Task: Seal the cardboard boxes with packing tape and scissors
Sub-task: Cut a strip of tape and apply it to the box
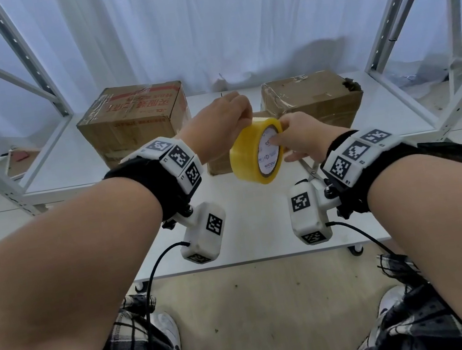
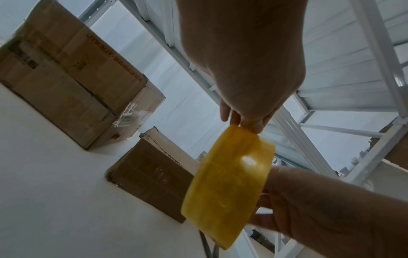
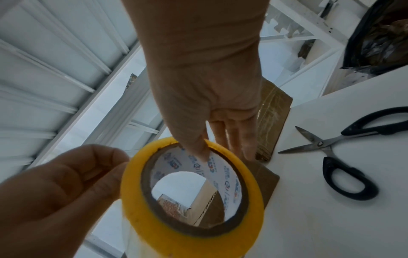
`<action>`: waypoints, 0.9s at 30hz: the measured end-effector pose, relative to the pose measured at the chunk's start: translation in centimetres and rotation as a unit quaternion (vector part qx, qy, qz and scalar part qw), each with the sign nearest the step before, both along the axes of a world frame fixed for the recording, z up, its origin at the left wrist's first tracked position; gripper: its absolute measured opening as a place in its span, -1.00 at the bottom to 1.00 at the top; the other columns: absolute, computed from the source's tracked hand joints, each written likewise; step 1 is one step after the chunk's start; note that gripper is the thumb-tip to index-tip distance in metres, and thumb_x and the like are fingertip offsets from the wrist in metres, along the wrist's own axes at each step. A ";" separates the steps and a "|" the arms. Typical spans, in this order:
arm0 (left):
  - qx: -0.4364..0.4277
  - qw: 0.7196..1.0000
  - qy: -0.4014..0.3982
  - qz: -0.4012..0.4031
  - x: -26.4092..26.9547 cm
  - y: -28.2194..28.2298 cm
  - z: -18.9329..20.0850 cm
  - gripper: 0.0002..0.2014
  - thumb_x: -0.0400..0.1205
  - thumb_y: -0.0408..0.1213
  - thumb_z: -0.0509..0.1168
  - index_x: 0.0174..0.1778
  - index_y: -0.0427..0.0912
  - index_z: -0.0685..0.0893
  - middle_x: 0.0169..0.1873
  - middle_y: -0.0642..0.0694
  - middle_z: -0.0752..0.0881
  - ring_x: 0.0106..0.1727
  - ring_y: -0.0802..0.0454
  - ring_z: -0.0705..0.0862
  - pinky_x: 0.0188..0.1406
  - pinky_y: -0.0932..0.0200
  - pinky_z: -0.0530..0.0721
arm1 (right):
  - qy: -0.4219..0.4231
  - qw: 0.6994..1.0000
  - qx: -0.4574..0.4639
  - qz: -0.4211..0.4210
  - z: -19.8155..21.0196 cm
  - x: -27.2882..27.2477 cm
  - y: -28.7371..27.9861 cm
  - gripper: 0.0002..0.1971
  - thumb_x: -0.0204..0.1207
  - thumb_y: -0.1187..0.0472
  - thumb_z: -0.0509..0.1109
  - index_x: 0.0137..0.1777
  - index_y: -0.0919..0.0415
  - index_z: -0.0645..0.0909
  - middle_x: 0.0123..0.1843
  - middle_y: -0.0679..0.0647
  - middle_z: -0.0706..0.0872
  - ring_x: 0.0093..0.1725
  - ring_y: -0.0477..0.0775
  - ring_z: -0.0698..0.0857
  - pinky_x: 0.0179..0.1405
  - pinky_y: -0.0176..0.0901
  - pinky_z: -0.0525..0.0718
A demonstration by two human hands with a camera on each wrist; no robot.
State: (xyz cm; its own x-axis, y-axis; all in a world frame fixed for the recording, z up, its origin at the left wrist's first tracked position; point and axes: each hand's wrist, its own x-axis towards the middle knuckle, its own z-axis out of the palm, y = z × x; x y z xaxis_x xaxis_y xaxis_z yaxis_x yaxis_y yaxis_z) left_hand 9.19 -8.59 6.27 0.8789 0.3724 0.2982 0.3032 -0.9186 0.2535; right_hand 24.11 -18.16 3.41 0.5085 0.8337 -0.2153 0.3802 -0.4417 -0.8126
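A yellow packing tape roll [image 1: 251,156] is held up over the white table [image 1: 251,232], in front of a small cardboard box [image 1: 217,166]. My right hand [image 1: 281,136] grips the roll, thumb inside the printed core [image 3: 220,174] and fingers behind it. My left hand [image 1: 246,120] pinches the tape at the roll's top edge, fingertips [image 2: 247,124] on the yellow band [image 2: 227,185]. Black-handled scissors [image 3: 331,151] lie half open on the table to the right, mostly hidden under my right wrist in the head view. A large box [image 1: 135,120] and a second box [image 1: 311,97] stand behind.
The two bigger boxes sit on a low white shelf [image 1: 69,165] of a metal rack, whose uprights [image 1: 30,61] rise left and right. White curtain hangs behind. Cables hang from both wrist cameras near the table's front edge [image 1: 256,260].
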 end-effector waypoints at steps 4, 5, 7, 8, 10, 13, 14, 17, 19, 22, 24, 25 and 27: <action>0.033 0.999 0.029 0.018 0.1 0.1 -0.4 -0.82 0.77 -0.32 0.07 0.17 -0.27 0.53 0.12 -0.17 0.55 0.12 -0.03 0.48 0.06 0.30 0.28 | 0.041 0.984 0.174 -0.006 1.4 -1.0 0.4 -0.79 0.57 0.33 0.30 0.06 0.04 0.66 0.04 0.03 0.73 0.09 0.00 0.68 0.13 -0.13 0.66; 0.037 0.998 0.035 0.024 0.1 0.1 -0.5 -0.83 0.77 -0.34 0.07 0.18 -0.28 0.52 0.13 -0.18 0.54 0.15 -0.06 0.48 0.10 0.26 0.31 | 0.040 0.982 0.184 0.013 1.8 -1.3 0.2 -0.83 0.55 0.31 0.34 0.00 0.04 0.69 -0.03 -0.01 0.74 0.05 -0.05 0.68 0.13 -0.20 0.65; 0.045 0.997 0.048 0.031 -0.1 0.0 -0.3 -0.82 0.75 -0.39 0.08 0.21 -0.28 0.51 0.16 -0.20 0.53 0.20 -0.11 0.48 0.16 0.19 0.35 | -0.024 0.983 0.162 0.076 2.2 -1.8 0.1 -0.89 0.51 0.23 0.45 0.02 0.15 0.74 -0.06 0.00 0.78 0.04 -0.06 0.71 0.13 -0.22 0.66; 0.053 0.997 0.056 0.033 -0.1 -0.1 -0.3 -0.81 0.74 -0.42 0.08 0.23 -0.29 0.50 0.17 -0.21 0.53 0.21 -0.12 0.49 0.20 0.15 0.38 | -0.074 0.980 0.151 0.104 2.2 -1.9 0.2 -0.82 0.49 0.19 0.49 0.06 0.20 0.74 -0.02 0.06 0.79 0.07 -0.01 0.73 0.17 -0.13 0.68; 0.073 0.994 0.071 0.034 -0.1 -0.4 -0.2 -0.78 0.70 -0.46 0.08 0.24 -0.29 0.49 0.18 -0.23 0.53 0.22 -0.15 0.50 0.23 0.07 0.42 | -0.153 0.970 0.147 0.120 2.0 -2.1 0.3 -0.73 0.47 0.14 0.52 0.08 0.30 0.74 0.01 0.15 0.80 0.07 0.09 0.74 0.21 0.01 0.67; 0.096 0.991 0.083 0.041 0.0 -0.5 -0.2 -0.76 0.70 -0.45 0.10 0.27 -0.28 0.49 0.20 -0.23 0.54 0.24 -0.16 0.49 0.23 0.06 0.40 | -0.177 0.964 0.165 0.110 2.0 -2.1 0.8 -0.73 0.46 0.17 0.54 0.06 0.34 0.73 -0.02 0.17 0.79 0.04 0.12 0.74 0.21 0.05 0.66; 0.098 0.991 0.082 0.041 0.0 -0.6 -0.2 -0.77 0.71 -0.43 0.10 0.26 -0.28 0.49 0.20 -0.23 0.54 0.24 -0.16 0.49 0.23 0.06 0.40 | -0.180 0.963 0.168 0.109 2.1 -2.1 0.9 -0.74 0.46 0.19 0.54 0.05 0.35 0.73 -0.03 0.18 0.79 0.04 0.12 0.74 0.21 0.06 0.66; 0.093 0.992 0.075 0.045 0.0 -0.4 0.0 -0.78 0.74 -0.37 0.08 0.27 -0.27 0.50 0.21 -0.22 0.55 0.25 -0.16 0.49 0.25 0.06 0.37 | -0.196 0.960 0.169 0.109 2.2 -2.0 1.0 -0.77 0.47 0.20 0.53 0.03 0.35 0.75 -0.04 0.18 0.79 0.01 0.11 0.74 0.18 0.03 0.67; 0.095 0.992 0.074 0.041 0.0 -0.3 -0.1 -0.78 0.76 -0.34 0.08 0.27 -0.26 0.51 0.22 -0.21 0.55 0.26 -0.16 0.49 0.27 0.06 0.36 | -0.215 0.956 0.169 0.108 2.3 -1.9 0.9 -0.81 0.48 0.22 0.52 -0.02 0.34 0.75 -0.06 0.17 0.78 -0.06 0.08 0.72 0.12 -0.05 0.66; 0.096 0.992 0.072 0.038 0.2 -0.1 -0.3 -0.79 0.77 -0.31 0.10 0.27 -0.24 0.52 0.21 -0.19 0.56 0.25 -0.13 0.50 0.27 0.08 0.37 | -0.236 0.951 0.165 0.111 2.4 -1.8 0.8 -0.85 0.50 0.22 0.49 -0.05 0.32 0.75 -0.14 0.10 0.73 -0.12 0.01 0.65 0.05 -0.11 0.64; 0.071 0.995 0.054 0.041 0.4 0.0 -0.1 -0.79 0.76 -0.30 0.12 0.24 -0.25 0.55 0.20 -0.19 0.58 0.24 -0.11 0.51 0.23 0.14 0.38 | -0.259 0.947 0.157 0.107 2.3 -1.8 1.0 -0.87 0.54 0.23 0.45 -0.05 0.30 0.73 -0.16 0.06 0.68 -0.12 0.00 0.62 0.05 -0.09 0.62; 0.046 0.997 0.041 0.043 0.5 0.0 0.1 -0.79 0.75 -0.30 0.13 0.23 -0.27 0.57 0.20 -0.19 0.59 0.23 -0.10 0.53 0.18 0.19 0.38 | -0.272 0.945 0.152 0.100 2.3 -1.7 1.1 -0.88 0.56 0.24 0.42 -0.05 0.30 0.72 -0.14 0.06 0.67 -0.10 0.01 0.61 0.05 -0.09 0.61; -0.022 0.999 0.007 0.040 0.4 -0.1 0.4 -0.75 0.73 -0.27 0.18 0.27 -0.27 0.59 0.23 -0.19 0.58 0.19 -0.07 0.58 0.12 0.27 0.40 | -0.290 0.942 0.147 0.078 2.1 -1.7 1.2 -0.89 0.60 0.26 0.36 -0.05 0.30 0.67 -0.12 0.09 0.64 -0.09 0.02 0.58 0.03 -0.09 0.58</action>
